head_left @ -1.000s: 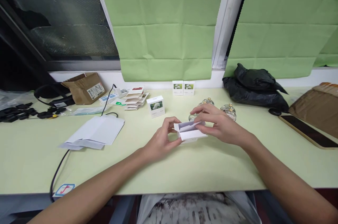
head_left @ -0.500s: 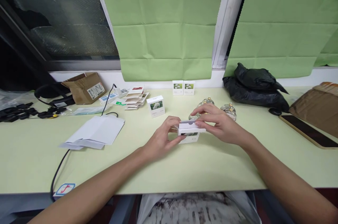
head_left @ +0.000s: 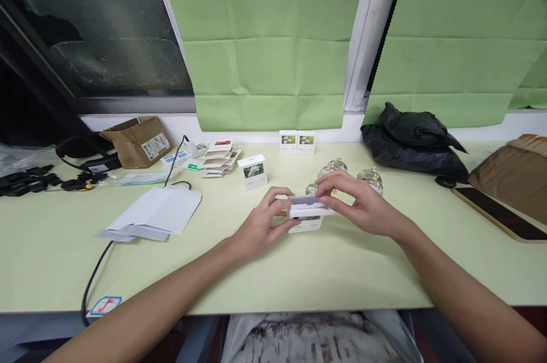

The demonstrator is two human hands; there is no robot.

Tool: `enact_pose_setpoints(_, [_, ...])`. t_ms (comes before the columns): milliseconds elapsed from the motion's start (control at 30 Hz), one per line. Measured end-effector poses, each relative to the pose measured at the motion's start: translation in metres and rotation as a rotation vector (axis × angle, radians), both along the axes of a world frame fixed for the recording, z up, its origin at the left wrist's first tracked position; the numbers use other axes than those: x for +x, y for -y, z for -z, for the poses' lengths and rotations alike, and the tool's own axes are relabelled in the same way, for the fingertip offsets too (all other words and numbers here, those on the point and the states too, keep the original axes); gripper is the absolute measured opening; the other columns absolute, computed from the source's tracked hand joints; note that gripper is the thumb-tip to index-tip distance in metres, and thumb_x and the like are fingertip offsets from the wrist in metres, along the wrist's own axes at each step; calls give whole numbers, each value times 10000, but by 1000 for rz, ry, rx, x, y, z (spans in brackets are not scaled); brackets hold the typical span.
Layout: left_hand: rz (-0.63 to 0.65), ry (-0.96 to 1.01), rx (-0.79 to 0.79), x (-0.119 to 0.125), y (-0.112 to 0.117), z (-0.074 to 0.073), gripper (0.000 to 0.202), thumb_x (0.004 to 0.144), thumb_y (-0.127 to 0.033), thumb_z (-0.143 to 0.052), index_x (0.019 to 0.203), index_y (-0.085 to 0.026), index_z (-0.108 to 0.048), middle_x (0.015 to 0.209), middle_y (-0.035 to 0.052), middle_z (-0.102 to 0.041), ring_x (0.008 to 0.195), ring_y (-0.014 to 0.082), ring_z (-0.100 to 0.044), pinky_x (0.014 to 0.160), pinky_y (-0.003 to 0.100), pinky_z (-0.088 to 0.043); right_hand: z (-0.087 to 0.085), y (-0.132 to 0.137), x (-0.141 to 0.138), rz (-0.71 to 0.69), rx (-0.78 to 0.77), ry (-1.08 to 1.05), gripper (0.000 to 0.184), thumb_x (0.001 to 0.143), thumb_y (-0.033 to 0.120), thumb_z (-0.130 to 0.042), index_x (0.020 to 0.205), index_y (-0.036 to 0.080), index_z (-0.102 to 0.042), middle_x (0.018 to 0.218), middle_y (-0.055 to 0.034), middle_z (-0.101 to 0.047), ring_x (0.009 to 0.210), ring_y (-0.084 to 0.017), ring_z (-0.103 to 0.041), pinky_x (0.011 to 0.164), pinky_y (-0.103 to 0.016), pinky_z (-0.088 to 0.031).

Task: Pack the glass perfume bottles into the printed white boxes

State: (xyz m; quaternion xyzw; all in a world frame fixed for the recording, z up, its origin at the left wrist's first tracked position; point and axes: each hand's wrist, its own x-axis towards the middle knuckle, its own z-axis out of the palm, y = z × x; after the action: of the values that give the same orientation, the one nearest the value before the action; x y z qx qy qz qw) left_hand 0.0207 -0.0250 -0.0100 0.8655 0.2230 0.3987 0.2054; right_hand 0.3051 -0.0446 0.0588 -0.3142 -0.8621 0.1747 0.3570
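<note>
A small white box (head_left: 306, 225) with a dark green picture on its front stands upright on the table, its top flap partly raised. My left hand (head_left: 261, 219) grips the box's left side, thumb across the front and fingers behind. My right hand (head_left: 356, 203) pinches the flap at the box's upper right corner. Just behind the right hand are glass jars (head_left: 335, 166) with gold-coloured knobs, partly hidden by its fingers. One more such jar (head_left: 371, 178) stands to their right. A similar white box (head_left: 253, 174) stands closed, behind and left of my left hand.
Two white boxes (head_left: 297, 142) stand against the wall. Leftward lie a stack of packets (head_left: 220, 159), folded white paper (head_left: 151, 213), a black cable (head_left: 97, 272) and a brown carton (head_left: 139, 143). A black plastic bag (head_left: 414, 143), a phone (head_left: 499, 212) and brown cardboard (head_left: 515, 175) lie rightward.
My right hand's fingers have drawn together on the flap, and the flap's inner face shows more. My left hand still holds the box in nearly the same place.
</note>
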Motion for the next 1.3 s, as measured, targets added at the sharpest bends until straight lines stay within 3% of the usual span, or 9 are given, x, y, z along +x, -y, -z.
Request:
enact_pose_setpoints(133, [-43, -136, 204, -6, 0, 2, 244, 1063, -180, -563, 1281, -284, -593, 1425, 109, -515, 1123, 185, -662, 913, 350, -637, -2, 1, 2, -36, 9, -40, 173, 1094, 279, -552, 1103, 265, -725, 1087, -56, -755, 1111, -250, -673, 1001, -426, -512])
enact_pose_setpoints(200, [-71, -217, 258, -9, 1, 2, 252, 1067, -170, -523, 1269, -291, -613, 1466, 96, -521, 1193, 201, -652, 963, 358, -614, -3, 1, 2, -23, 28, -100, 185, 1095, 258, -541, 1104, 260, -726, 1059, -53, -756, 1056, -238, -686, 973, -416, -520])
enact_pose_setpoints(333, [-145, -304, 56, -9, 7, -4, 298, 1051, -268, -552, 1337, -311, -623, 1445, 54, -605, 1323, 228, -625, 1083, 359, -577, 0, 0, 3, 30, 77, -183, 175, 1082, 242, -541, 1110, 249, -714, 997, -54, -735, 952, -229, -682, 886, -400, -530])
enact_pose_setpoints(600, [-98, -257, 152, -14, 2, 1, 311, 1052, -235, -529, 1339, -331, -603, 1443, 55, -600, 1319, 249, -630, 1093, 436, -586, 19, -11, -3, 388, 277, -103, 124, 1054, 255, -514, 1123, 245, -617, 854, -33, -615, 723, -198, -571, 665, -343, -463])
enact_pose_setpoints(733, [-52, -242, 339, -14, -1, 3, 383, 1035, -96, -498, 1342, -316, -562, 1476, 94, -518, 1340, 235, -589, 1048, 406, -593, 23, -15, -3, 488, 208, -123, 101, 1053, 288, -519, 1123, 242, -577, 879, -25, -613, 695, -183, -561, 656, -334, -457])
enact_pose_setpoints(867, [-54, -199, 411, -11, -3, -1, 395, 1011, -14, -465, 1292, -282, -539, 1407, 113, -502, 1327, 230, -555, 999, 380, -594, 25, -19, -2, 571, 105, -44, 302, 1044, 379, -560, 1307, 238, -515, 1188, -87, -635, 698, -170, -595, 715, -363, -485])
enact_pose_setpoints(967, [-63, -159, 369, -11, -4, -3, 405, 1013, -12, -464, 1312, -280, -512, 1378, 121, -494, 1256, 225, -578, 931, 356, -593, 31, -25, -1, 562, 13, 31, 461, 1017, 444, -604, 1410, 245, -466, 1343, -121, -627, 728, -185, -633, 750, -383, -498])
enact_pose_setpoints(1133, [-119, -138, 279, -14, -9, 0, 368, 1033, -54, -488, 1320, -282, -512, 1395, 139, -482, 1003, 179, -638, 818, 333, -579, 44, -33, -4, 546, -118, 93, 451, 976, 376, -622, 1394, 260, -499, 1283, -78, -712, 680, -178, -639, 708, -353, -471])
enact_pose_setpoints(1300, [-135, -118, 130, -13, -12, 4, 273, 1079, -168, -523, 1322, -294, -525, 1425, 121, -468, 1155, 203, -644, 910, 376, -621, 52, -37, -9, 560, -125, 149, 399, 962, 297, -586, 1358, 269, -540, 1231, -56, -746, 718, -205, -666, 698, -332, -435])
